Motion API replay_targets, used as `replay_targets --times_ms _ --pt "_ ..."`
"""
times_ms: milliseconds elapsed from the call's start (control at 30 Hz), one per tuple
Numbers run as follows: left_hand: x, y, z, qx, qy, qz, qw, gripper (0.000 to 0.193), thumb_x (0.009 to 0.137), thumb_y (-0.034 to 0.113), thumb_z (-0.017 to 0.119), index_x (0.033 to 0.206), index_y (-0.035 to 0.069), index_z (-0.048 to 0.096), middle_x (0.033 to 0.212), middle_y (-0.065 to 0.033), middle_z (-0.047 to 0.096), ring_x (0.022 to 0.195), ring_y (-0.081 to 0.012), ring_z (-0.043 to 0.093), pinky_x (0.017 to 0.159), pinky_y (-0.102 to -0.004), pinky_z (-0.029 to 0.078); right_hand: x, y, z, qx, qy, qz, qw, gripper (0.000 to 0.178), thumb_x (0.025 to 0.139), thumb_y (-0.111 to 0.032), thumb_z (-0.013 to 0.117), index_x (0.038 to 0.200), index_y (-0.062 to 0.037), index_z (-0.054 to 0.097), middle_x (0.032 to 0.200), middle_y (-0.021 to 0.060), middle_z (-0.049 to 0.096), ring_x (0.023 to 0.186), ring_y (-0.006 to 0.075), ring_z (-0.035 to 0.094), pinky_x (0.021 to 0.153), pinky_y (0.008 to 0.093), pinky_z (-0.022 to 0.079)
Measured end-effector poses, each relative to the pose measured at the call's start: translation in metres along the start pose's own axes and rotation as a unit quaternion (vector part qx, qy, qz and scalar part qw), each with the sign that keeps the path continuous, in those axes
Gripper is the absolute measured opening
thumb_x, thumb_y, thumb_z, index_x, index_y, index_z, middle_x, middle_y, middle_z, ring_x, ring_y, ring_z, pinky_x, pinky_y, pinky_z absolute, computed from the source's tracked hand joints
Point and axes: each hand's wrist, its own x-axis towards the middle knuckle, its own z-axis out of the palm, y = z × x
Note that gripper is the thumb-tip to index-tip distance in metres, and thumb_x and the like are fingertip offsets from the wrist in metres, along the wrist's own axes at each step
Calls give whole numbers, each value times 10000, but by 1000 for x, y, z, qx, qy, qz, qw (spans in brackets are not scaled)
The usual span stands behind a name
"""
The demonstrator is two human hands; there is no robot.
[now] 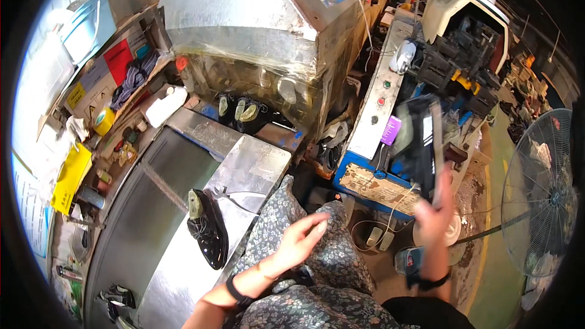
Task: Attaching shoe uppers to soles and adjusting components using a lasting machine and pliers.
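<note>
My left hand (300,239) is over my patterned apron (335,256), fingers loosely stretched, with nothing visible in it. It is nearest to a glossy black lace-up shoe (208,231), which lies on the metal worktop (247,161) with a pale green lining showing. My right hand (436,204) is raised at the right, smeared by motion. Its thumb and fingers close around the lower end of a blurred black shoe (420,146), held upright before the blue-edged machine (372,119). The blur hides the shoe's details.
A dark conveyor belt (161,176) runs at the left, with another black shoe (117,295) at its near end. Several black shoes (247,113) stand below the metal hood (244,6). A floor fan (542,195) stands at the right; cables (372,228) lie below the machine.
</note>
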Motion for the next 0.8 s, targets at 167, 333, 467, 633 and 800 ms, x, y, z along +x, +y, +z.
replay_targets --times_ms 167,333,467,633,800 --pt "31 3 -29 -372 164 -103 908 613 1001 560 364 1304 41 482 1153 -98 599 989 -182 587 873 -344 481 -98 -49 111 47 -307 -96 946 824 653 -249 904 1337 27 536 1481 225 398 1371 334 394 1115 442 305" --pt "-30 20 -87 63 84 -123 987 228 897 267 655 1003 65 643 808 30 623 724 -53 552 620 -261 458 -88 -21 135 411 -348 299 788 888 876 -468 665 1496 4 239 1529 188 310 1320 280 440 1078 410 367" --pt "-80 9 -75 279 -161 -94 942 610 828 451 722 1217 11 555 1141 -198 636 1038 -360 630 880 -395 503 -125 -5 142 297 -620 375 622 696 919 -216 641 1479 24 304 1453 139 439 1232 187 511 1049 342 394" --pt "-123 -22 -147 337 211 -24 917 577 827 230 734 1289 -20 494 1300 -235 543 1190 -368 550 983 -397 446 -153 10 133 282 -385 578 661 420 935 -100 517 1328 46 528 1268 111 620 1150 158 573 992 312 443" --pt "-121 -65 -205 311 433 -117 838 688 788 200 760 1344 -34 429 1258 -236 552 1150 -378 565 985 -402 438 -78 60 234 382 -194 340 837 418 870 -45 588 1277 47 569 1246 145 627 1129 212 605 1013 342 441"
